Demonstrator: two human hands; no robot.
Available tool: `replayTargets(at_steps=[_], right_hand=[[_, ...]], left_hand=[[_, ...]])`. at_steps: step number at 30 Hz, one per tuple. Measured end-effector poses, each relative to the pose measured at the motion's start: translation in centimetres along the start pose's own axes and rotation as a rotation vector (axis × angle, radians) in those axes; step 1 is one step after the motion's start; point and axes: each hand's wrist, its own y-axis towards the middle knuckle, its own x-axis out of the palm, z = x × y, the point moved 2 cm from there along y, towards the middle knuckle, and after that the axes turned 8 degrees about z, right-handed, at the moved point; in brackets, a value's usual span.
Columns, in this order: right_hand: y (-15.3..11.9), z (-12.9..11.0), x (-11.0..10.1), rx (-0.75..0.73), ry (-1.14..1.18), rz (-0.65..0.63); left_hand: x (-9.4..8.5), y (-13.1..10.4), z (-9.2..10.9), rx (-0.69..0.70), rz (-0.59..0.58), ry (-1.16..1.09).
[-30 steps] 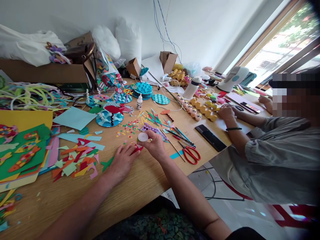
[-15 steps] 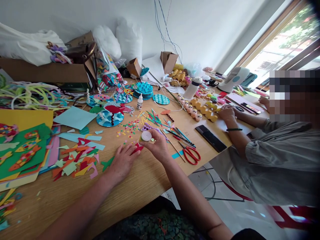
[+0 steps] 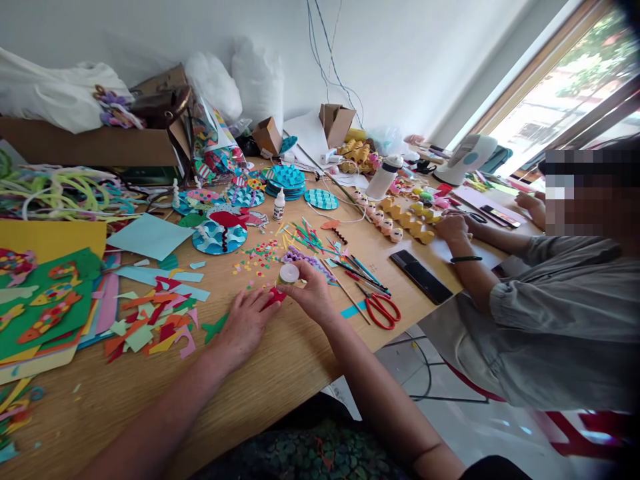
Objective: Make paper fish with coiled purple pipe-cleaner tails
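My right hand (image 3: pixel 313 292) is closed on a small round roll of tape (image 3: pixel 289 274) with a pale, flat face, just above a red paper piece (image 3: pixel 277 296) on the table. Flat on the table, my left hand (image 3: pixel 246 321) has its fingers spread, their tips touching the red piece's left side. A green paper piece (image 3: pixel 215 328) lies beside my left wrist. Behind my hands are scattered small paper dots (image 3: pixel 260 257) and a purple fuzzy strip (image 3: pixel 300 255).
Red-handled scissors (image 3: pixel 383 312), pencils (image 3: pixel 367 273) and a black phone (image 3: pixel 421 277) lie to the right. Paper scraps (image 3: pixel 150 313) cover the left. A glue bottle (image 3: pixel 279 205) stands behind. Another person's hand (image 3: pixel 453 228) rests on the table at the right.
My right hand has shifted slightly left with the roll, whose pale face has tilted a little. My left hand stays in place.
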Motion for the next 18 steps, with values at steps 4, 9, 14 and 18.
replayTargets(at_steps=[4, 9, 14, 18], right_hand=[[0.14, -0.09, -0.16, -0.01, 0.032, 0.024], [0.26, -0.14, -0.13, 0.008, 0.0, -0.019], [0.17, -0.13, -0.22, -0.022, 0.008, 0.012], [0.13, -0.19, -0.26, 0.006, -0.007, 0.007]], left_hand=[[0.05, 0.04, 0.01, -0.01, -0.001, -0.001], [0.24, 0.14, 0.02, -0.02, -0.033, 0.013], [0.33, 0.17, -0.09, -0.021, -0.05, 0.019], [0.33, 0.04, -0.1, -0.005, -0.009, 0.018]])
